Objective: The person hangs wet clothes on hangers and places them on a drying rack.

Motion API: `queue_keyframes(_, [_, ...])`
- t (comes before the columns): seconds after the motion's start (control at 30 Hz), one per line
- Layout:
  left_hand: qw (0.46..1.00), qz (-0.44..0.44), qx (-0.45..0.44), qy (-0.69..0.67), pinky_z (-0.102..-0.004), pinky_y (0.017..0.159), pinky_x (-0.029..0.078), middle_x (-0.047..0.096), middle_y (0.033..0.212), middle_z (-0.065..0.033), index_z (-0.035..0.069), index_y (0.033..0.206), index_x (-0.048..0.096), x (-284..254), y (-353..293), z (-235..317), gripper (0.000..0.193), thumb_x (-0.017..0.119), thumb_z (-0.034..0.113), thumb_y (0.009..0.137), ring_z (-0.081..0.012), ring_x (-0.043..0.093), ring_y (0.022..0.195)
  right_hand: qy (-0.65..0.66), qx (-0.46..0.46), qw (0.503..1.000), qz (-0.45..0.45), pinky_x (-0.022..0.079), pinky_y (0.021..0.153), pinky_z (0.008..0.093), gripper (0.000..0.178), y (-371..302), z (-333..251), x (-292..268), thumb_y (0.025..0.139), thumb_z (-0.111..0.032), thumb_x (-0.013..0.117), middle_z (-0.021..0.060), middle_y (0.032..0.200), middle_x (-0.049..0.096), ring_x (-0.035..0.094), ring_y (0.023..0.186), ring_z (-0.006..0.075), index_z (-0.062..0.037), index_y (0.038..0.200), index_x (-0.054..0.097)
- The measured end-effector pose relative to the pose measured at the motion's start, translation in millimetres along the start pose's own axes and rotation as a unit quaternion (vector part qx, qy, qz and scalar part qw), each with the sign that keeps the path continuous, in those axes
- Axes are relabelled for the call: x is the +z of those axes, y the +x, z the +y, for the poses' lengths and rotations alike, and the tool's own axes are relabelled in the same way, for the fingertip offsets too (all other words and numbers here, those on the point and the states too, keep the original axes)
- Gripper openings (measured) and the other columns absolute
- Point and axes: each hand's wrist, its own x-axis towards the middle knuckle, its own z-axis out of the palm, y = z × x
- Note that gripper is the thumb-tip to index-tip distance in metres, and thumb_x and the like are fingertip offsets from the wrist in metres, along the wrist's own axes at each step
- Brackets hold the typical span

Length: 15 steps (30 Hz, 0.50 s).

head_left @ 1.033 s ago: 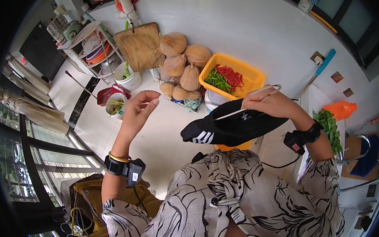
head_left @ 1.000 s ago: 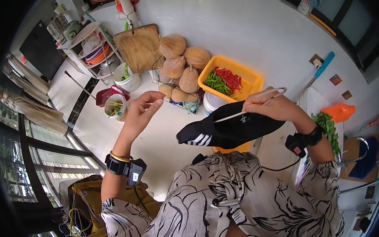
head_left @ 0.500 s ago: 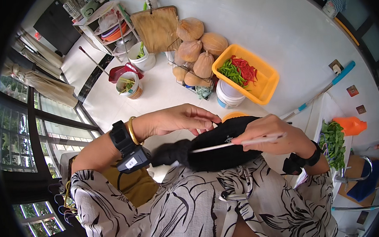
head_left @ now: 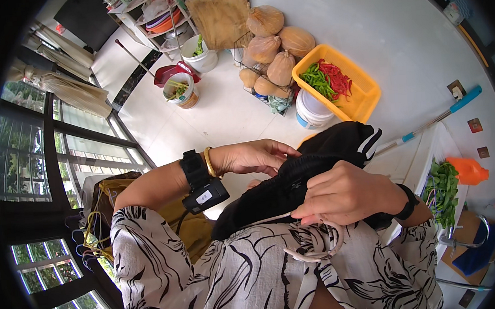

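Black garment (head_left: 269, 193): held up slantwise in front of the person's waist, its opening gathered between the two hands; white stripes (head_left: 370, 142) show at its upper right end, and its lower left end lies over the shirt (head_left: 243, 268).
Left hand (head_left: 263, 156): at the garment's upper edge, palm turned inward, fingers bent toward the cloth; the fingertips are partly hidden, so I cannot tell whether the grip pinches it.
Right hand (head_left: 340, 194): in front of the garment, its grip closed on a pale hanger (head_left: 340, 236), whose hooked end curves out below the fist; a thin straight part runs left along the cloth.
Wrists: a gold bangle (head_left: 209, 162) and a black strap with a box-like device (head_left: 206, 196) on the left one; a black strap (head_left: 408, 201) on the right.
Yellow tub (head_left: 369, 103): beyond the right hand, resting on a white bucket (head_left: 312, 112); green peppers (head_left: 316, 81) and red peppers (head_left: 336, 78) lie side by side inside.
Pumpkins (head_left: 281, 68): piled left of the tub, near an upright chopping board (head_left: 219, 20).
Red dustpan (head_left: 169, 73): on the floor, just behind a bucket of stalks (head_left: 187, 100).
White bench (head_left: 436, 142): at the right, with leafy greens (head_left: 442, 193) beside an orange jug (head_left: 468, 170).
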Motion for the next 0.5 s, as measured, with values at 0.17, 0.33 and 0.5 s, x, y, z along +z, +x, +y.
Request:
queue_keyframes(0.17, [0.999, 0.039, 0.036, 0.013, -0.0241, 0.079, 0.047, 0.054, 0.108, -0.0028, 0.004, 0.118, 0.048, -5, -21, 5, 0.036, 0.056, 0.007, 0.083, -0.0076, 0.053, 0.092, 0.038, -0.018, 0.999, -0.013, 0.043, 0.047, 0.0268, 0.015, 4, 6, -1, 0.073, -0.018, 0.066, 0.0016, 0.064, 0.057, 0.053, 0.056, 0.0166, -0.0066, 0.083, 0.061])
queue_keyframes(0.33, [0.998, 0.037, 0.036, -0.026, -0.0221, 0.078, 0.045, 0.055, 0.099, -0.001, 0.003, 0.117, 0.047, 6, -44, 3, 0.036, 0.056, 0.006, 0.082, -0.0062, 0.053, 0.089, 0.064, 0.011, 0.998, 0.02, 0.041, 0.047, 0.0279, 0.016, 3, 18, 2, 0.075, -0.018, 0.065, 0.0013, 0.066, 0.057, 0.051, 0.054, 0.017, -0.0081, 0.087, 0.06])
queue_keyframes(0.5, [0.992, 0.071, 0.049, 0.089, -0.0163, 0.041, 0.034, 0.053, 0.068, 0.0019, 0.004, 0.094, 0.05, 6, -31, -31, 0.017, 0.06, 0.011, 0.082, -0.0032, 0.045, 0.05, 0.074, 0.006, 0.997, -0.003, 0.041, 0.047, 0.0284, 0.01, 9, 18, -3, 0.077, -0.015, 0.063, 0.0014, 0.065, 0.056, 0.054, 0.056, 0.017, -0.0081, 0.081, 0.058])
